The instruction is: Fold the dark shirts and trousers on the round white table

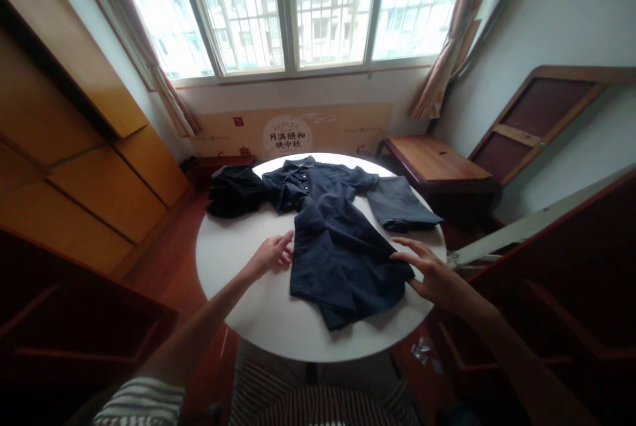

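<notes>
A dark navy short-sleeved polo shirt [342,260] lies spread on a round white table [243,247], its collar toward the window. The lower part of the shirt is skewed and wrinkled, and its hem is uneven. Beside the shirt's left edge is my left hand [273,254], fingers loosely bent and apart; I cannot tell whether they touch the cloth. My right hand [428,271] is at the lower right edge of the shirt, its fingers stretched out and spread, the index fingertip over the fabric and the thumb near the hem corner.
A crumpled black garment [233,191] sits at the table's back left. Folded grey cloth [401,202] lies at the right, by the sleeve. Beyond the table are a wooden bench [437,158] and a printed banner [218,131] under the window. Dark wooden furniture [561,273] flanks the right side.
</notes>
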`<state>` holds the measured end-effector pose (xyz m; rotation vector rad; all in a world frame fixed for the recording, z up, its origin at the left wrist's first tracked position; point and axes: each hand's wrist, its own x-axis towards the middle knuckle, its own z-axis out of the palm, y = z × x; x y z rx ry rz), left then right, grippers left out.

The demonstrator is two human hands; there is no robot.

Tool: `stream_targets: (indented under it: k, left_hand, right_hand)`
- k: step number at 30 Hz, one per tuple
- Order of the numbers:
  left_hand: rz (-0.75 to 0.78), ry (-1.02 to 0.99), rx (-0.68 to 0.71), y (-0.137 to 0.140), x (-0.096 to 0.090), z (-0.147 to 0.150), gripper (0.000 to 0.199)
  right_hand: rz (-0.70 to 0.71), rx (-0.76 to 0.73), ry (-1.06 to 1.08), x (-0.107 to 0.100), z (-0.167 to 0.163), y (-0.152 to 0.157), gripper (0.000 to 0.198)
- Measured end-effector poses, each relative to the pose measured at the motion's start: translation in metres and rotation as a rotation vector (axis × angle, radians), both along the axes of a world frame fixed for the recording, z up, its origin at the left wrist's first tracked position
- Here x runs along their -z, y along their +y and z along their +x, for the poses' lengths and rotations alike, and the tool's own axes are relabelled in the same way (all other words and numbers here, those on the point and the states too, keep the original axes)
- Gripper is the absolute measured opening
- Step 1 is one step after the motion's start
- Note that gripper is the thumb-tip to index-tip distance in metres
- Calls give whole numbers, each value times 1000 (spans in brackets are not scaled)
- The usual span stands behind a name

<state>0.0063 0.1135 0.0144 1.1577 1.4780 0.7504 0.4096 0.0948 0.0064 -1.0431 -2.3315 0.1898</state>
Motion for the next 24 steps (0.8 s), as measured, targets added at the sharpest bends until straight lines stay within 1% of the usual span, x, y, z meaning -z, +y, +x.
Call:
stream_targets:
  k: [2,3,5,6,7,9,10,11,12,13,15,16,17,18,19,20,21,22,24]
  left_hand:
    - [24,38,101,-5,6,10,61]
    - [44,46,156,-6,8,15,57]
    - [127,47,210,-5,8,20,48]
    - [189,40,187,-4,7,20,45]
    - [252,33,131,-3,4,18,42]
    - [344,18,-20,-3,-4,5,39]
    - [362,6,-83,-5,-8,-5,38]
    - [350,-2,-120,-8,-12,-17,37]
    - [302,2,-120,-12,-16,-30,37]
    - [221,22,-80,-16,-18,-44,37]
    - [25,111,89,-22,-21,-72,39]
    - [-38,182,170,-23,-23,-85,40]
    - [-50,264,210,-20,-24,-94,40]
    - [-10,349,197,-14,-26,-101,40]
    - [70,424,134,-5,-29,-105,39]
    - [166,479,41,7,-32,-105,39]
    - [257,507,-46,21,-36,-102,40]
    - [330,509,-104,35,-41,-96,40]
    - [413,473,-126,61,-50,-78,40]
  right_hand:
    - [-35,-69,-96,11,-3,-3,61]
    - [-39,-101,-125,15,-5,-4,62]
    - [-11,-129,-145,18,-8,-4,54]
    - [17,-116,-137,18,-9,-4,47]
    - [51,-86,-121,18,-8,-5,39]
    - [118,3,-80,16,-2,-7,28]
    - [137,41,-67,14,2,-9,26]
    - [140,64,-63,13,7,-11,26]
    - [125,72,-71,11,13,-13,26]
    - [99,71,-89,9,18,-15,27]
    - [42,71,-138,3,25,-18,28]
    - [32,78,-151,-2,27,-19,29]
    - [37,85,-153,-9,26,-20,30]
    - [54,78,-140,-17,22,-19,30]
    - [74,53,-115,-26,15,-18,30]
    - [90,9,-82,-35,5,-17,29]
    - [97,-47,-42,-45,-10,-16,28]
    - [86,-108,-9,-53,-28,-15,29]
    - [24,-207,28,-62,-73,-15,30]
